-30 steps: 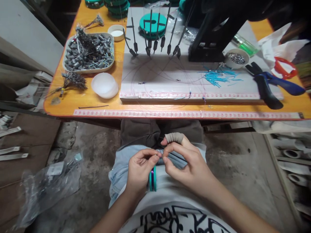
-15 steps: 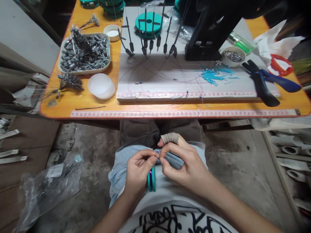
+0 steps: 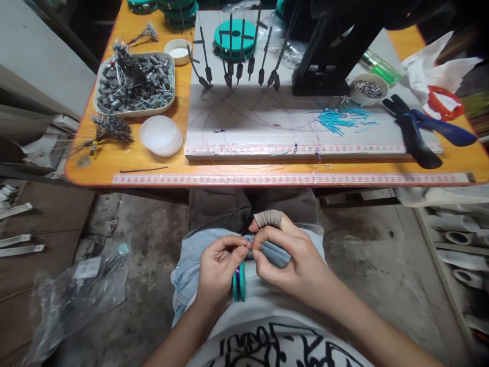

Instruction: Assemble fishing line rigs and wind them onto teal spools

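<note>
Over my lap, my left hand [image 3: 219, 262] and my right hand [image 3: 288, 250] meet fingertip to fingertip. Thumb and forefinger of the left are pinched on something tiny that I cannot make out. The right thumb and forefinger pinch close beside it; whatever lies between them is too small to tell. Grey tape [image 3: 268, 218] wraps one finger of my right hand. Just under the left hand, a green spool [image 3: 239, 285] with dark purple line stands on edge against my clothing, partly covered by that hand.
On the orange table [image 3: 95, 176] lie a tray of grey weights [image 3: 133, 84], white plastic discs [image 3: 161, 135], pliers [image 3: 424, 127], light-blue tubes [image 3: 340, 120] and a bowl of small metal parts [image 3: 368, 89]. Black floats or weights hang on lines [image 3: 239, 71] above the white board [image 3: 244, 117]. A measuring tape [image 3: 290, 178] follows the front edge.
Both hands hold almost the same pinched pose at the same spot. The table has shifted very slightly to the right in view.
</note>
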`<act>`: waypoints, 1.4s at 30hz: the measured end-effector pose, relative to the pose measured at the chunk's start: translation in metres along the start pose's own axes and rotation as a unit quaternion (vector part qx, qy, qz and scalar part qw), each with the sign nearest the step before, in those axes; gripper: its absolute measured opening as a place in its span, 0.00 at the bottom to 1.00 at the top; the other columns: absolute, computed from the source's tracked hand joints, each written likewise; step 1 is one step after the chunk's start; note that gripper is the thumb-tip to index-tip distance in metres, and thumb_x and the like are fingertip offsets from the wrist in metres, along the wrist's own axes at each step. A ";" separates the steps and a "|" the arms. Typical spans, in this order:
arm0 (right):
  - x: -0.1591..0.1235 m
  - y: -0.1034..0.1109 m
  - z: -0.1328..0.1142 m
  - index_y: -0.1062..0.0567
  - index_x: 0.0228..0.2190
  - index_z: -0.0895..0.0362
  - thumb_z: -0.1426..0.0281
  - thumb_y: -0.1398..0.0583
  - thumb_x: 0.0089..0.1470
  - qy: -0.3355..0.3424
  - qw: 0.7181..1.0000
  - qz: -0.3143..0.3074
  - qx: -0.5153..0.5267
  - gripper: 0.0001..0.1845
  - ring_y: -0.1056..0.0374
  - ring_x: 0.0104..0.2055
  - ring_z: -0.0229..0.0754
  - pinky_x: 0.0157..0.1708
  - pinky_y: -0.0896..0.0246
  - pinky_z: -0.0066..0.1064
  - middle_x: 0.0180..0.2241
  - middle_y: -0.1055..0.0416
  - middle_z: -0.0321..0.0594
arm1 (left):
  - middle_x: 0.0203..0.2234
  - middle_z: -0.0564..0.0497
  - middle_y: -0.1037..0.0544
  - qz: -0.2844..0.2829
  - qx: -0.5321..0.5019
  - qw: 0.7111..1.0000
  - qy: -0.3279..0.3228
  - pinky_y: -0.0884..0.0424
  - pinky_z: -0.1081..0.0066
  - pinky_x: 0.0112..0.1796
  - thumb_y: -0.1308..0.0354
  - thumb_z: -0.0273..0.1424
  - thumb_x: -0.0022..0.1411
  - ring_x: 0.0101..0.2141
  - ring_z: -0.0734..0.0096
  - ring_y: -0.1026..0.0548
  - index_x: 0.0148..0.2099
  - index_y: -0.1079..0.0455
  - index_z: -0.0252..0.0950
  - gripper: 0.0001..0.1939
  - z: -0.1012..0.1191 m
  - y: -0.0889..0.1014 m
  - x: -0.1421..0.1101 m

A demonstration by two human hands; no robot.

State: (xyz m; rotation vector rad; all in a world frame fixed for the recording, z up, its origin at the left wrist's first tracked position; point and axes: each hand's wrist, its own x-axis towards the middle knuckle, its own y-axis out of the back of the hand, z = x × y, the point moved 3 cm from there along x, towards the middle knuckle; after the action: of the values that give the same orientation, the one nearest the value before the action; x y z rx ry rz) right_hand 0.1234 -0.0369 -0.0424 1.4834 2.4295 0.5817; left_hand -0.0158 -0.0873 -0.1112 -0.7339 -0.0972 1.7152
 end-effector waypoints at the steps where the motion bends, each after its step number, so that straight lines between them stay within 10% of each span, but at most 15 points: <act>1: 0.000 0.000 0.000 0.29 0.31 0.56 0.80 0.41 0.51 0.000 1.000 -0.001 -0.001 0.08 0.36 0.47 0.41 0.48 0.40 0.35 0.42 0.34 0.39 | 0.28 0.53 0.18 0.001 0.000 1.000 0.000 0.27 0.85 0.35 0.27 0.34 0.52 0.31 0.78 0.22 0.32 0.20 0.41 0.06 0.000 0.000 0.000; 42: -0.004 0.002 0.010 0.28 0.37 0.54 0.74 0.44 0.63 0.012 0.998 -0.051 -0.020 0.05 0.36 0.49 0.44 0.48 0.37 0.39 0.44 0.32 0.43 | 0.26 0.52 0.24 -0.059 0.003 0.997 -0.040 0.29 0.79 0.32 0.27 0.28 0.50 0.30 0.75 0.26 0.30 0.23 0.38 0.07 0.003 0.004 0.007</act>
State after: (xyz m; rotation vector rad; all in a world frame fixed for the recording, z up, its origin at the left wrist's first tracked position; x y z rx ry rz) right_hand 0.1310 -0.0378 -0.0503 1.3354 2.4804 0.6254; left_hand -0.0211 -0.0807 -0.1136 -0.6434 -0.1878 1.6313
